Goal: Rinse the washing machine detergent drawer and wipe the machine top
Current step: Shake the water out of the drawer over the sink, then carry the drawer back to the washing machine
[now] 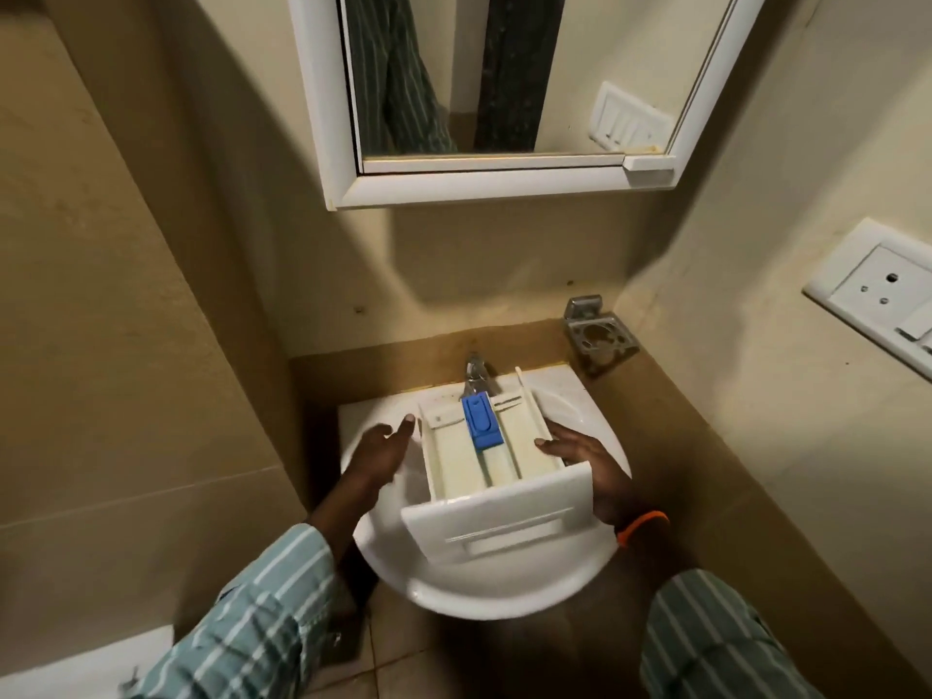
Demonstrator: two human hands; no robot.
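The white detergent drawer [497, 476] with a blue insert [481, 423] lies across the white washbasin [484, 590], its front panel toward me and its far end under the chrome tap [476, 378]. My right hand [587, 469] holds the drawer's right side, thumb over the side wall. My left hand [383, 449] hovers just left of the drawer with fingers straight, apart from it. No water is visibly running.
A mirror cabinet [484, 189] hangs above the basin. A metal holder [600, 338] is fixed to the wall at the back right, and a socket plate [880, 295] sits on the right wall. Tiled walls close in on both sides.
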